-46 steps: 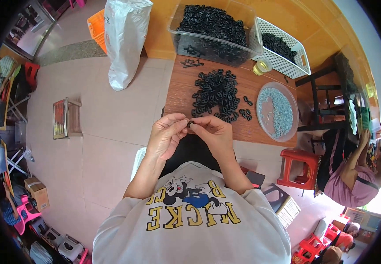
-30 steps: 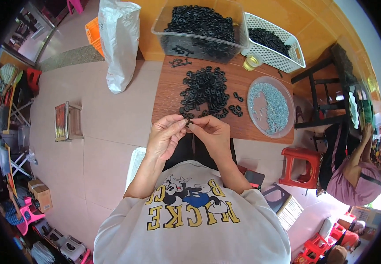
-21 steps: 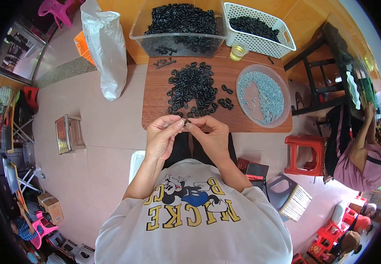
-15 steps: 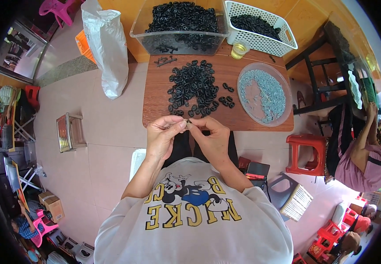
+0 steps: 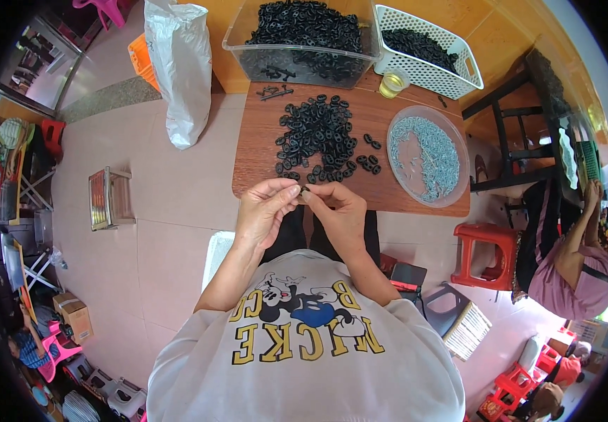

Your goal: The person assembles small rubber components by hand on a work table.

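Pale pink floor tiles (image 5: 170, 211) spread beneath a low wooden table (image 5: 262, 151), seen from straight above. At the table's near edge the left hand (image 5: 263, 212) and the right hand (image 5: 338, 211) meet fingertip to fingertip, both pinched on one small black ring-shaped part (image 5: 305, 190) held between them — too small to tell more of its shape.

Just beyond the hands a loose heap of the same black parts (image 5: 316, 137) lies on the tabletop, with a few strays (image 5: 369, 163) scattered to its right. Farther right sits a round clear tray (image 5: 428, 156) spread with small pale metal pieces. At the far edge of the table stands a clear plastic bin (image 5: 302, 34) piled with black parts, and beside it a white lattice basket (image 5: 427, 50) holding more. A small jar of yellowish liquid (image 5: 392, 83) stands between the basket and the tray.

On the floor to the left, a white plastic bag (image 5: 179, 67) stands slumped next to an orange crate (image 5: 145, 58), and a small wire rack (image 5: 107, 198) lies nearer. To the right are a red plastic stool (image 5: 485, 254) and a dark metal frame (image 5: 522, 126) — past them another person in a pink top (image 5: 579, 271) sits bent over.
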A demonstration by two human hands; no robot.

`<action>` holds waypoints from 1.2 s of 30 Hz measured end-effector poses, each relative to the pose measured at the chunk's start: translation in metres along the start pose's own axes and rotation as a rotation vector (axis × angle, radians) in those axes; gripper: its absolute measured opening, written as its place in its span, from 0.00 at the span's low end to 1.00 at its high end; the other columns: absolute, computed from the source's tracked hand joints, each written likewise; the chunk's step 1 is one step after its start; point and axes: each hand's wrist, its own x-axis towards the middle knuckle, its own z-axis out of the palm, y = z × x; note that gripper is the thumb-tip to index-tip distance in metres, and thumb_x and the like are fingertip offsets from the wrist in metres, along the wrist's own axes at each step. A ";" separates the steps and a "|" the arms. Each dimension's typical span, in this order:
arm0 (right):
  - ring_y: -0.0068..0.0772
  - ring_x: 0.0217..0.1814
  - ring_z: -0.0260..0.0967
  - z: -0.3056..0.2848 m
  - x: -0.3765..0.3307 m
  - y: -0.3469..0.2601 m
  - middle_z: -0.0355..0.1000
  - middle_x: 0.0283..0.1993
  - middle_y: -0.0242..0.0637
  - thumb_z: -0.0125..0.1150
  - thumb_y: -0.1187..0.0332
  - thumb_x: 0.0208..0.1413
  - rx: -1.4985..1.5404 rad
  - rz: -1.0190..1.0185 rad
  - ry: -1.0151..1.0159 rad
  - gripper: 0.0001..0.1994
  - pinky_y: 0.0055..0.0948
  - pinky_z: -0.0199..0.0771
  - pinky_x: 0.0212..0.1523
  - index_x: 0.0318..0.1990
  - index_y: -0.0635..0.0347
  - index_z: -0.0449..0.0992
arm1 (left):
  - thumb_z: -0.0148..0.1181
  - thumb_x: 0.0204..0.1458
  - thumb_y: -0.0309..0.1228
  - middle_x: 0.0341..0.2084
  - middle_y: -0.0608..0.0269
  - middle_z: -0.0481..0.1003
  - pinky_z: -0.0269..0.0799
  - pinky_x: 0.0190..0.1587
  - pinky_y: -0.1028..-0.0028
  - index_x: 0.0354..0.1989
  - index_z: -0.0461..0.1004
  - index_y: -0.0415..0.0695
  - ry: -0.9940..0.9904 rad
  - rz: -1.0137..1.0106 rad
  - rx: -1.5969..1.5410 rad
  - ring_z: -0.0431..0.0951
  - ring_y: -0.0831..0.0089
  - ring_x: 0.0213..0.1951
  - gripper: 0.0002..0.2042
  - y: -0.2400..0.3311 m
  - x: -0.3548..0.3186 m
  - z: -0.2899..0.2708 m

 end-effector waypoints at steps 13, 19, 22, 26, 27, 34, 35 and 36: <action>0.13 0.27 0.67 -0.013 -0.034 0.024 0.75 0.27 0.30 0.64 0.75 0.47 -0.270 0.072 -0.050 0.07 0.14 0.65 0.28 0.35 0.66 0.79 | 0.61 0.46 0.17 0.30 0.56 0.78 0.73 0.33 0.83 0.47 0.71 0.34 0.106 -0.139 0.157 0.76 0.78 0.30 0.17 -0.023 -0.024 -0.013; 0.12 0.27 0.67 -0.015 -0.030 0.037 0.75 0.27 0.31 0.64 0.76 0.48 -0.147 0.242 -0.100 0.06 0.13 0.65 0.28 0.34 0.67 0.78 | 0.61 0.46 0.17 0.31 0.55 0.78 0.74 0.32 0.82 0.45 0.72 0.34 0.136 -0.131 0.158 0.77 0.77 0.30 0.16 -0.027 -0.024 -0.023; 0.13 0.26 0.67 -0.019 -0.029 0.036 0.75 0.27 0.31 0.64 0.76 0.48 -0.141 0.256 -0.102 0.06 0.13 0.65 0.28 0.34 0.67 0.78 | 0.61 0.46 0.18 0.31 0.56 0.78 0.73 0.31 0.82 0.45 0.72 0.34 0.162 -0.153 0.174 0.76 0.77 0.28 0.15 -0.025 -0.023 -0.021; 0.13 0.26 0.66 -0.023 -0.025 0.042 0.74 0.26 0.30 0.64 0.75 0.48 -0.082 0.180 -0.032 0.06 0.13 0.65 0.28 0.34 0.67 0.78 | 0.63 0.46 0.21 0.29 0.58 0.78 0.70 0.30 0.80 0.40 0.75 0.34 0.174 0.165 0.610 0.75 0.77 0.27 0.12 -0.027 -0.003 -0.031; 0.12 0.25 0.65 -0.024 -0.022 0.041 0.73 0.25 0.29 0.64 0.74 0.49 -0.057 0.111 -0.001 0.06 0.14 0.64 0.26 0.34 0.66 0.78 | 0.63 0.46 0.22 0.29 0.58 0.77 0.70 0.30 0.79 0.39 0.76 0.35 0.203 0.279 0.853 0.75 0.76 0.27 0.11 -0.024 0.004 -0.027; 0.13 0.29 0.67 -0.029 -0.018 0.034 0.74 0.28 0.29 0.62 0.76 0.50 0.090 0.185 0.031 0.06 0.13 0.67 0.32 0.36 0.65 0.78 | 0.64 0.43 0.23 0.30 0.51 0.72 0.70 0.32 0.71 0.38 0.76 0.34 0.130 0.697 1.417 0.74 0.62 0.28 0.12 -0.028 0.022 -0.014; 0.13 0.29 0.67 -0.029 -0.018 0.034 0.74 0.28 0.29 0.62 0.76 0.50 0.091 0.186 0.033 0.06 0.13 0.67 0.32 0.36 0.65 0.78 | 0.63 0.44 0.22 0.30 0.51 0.72 0.70 0.33 0.71 0.38 0.76 0.34 0.117 0.714 1.428 0.74 0.62 0.29 0.11 -0.029 0.022 -0.015; 0.13 0.30 0.67 -0.028 -0.017 0.034 0.74 0.29 0.28 0.62 0.76 0.50 0.136 0.190 0.050 0.06 0.14 0.67 0.32 0.36 0.65 0.78 | 0.63 0.45 0.22 0.30 0.51 0.72 0.70 0.33 0.70 0.38 0.76 0.34 0.103 0.732 1.440 0.74 0.61 0.30 0.11 -0.030 0.022 -0.015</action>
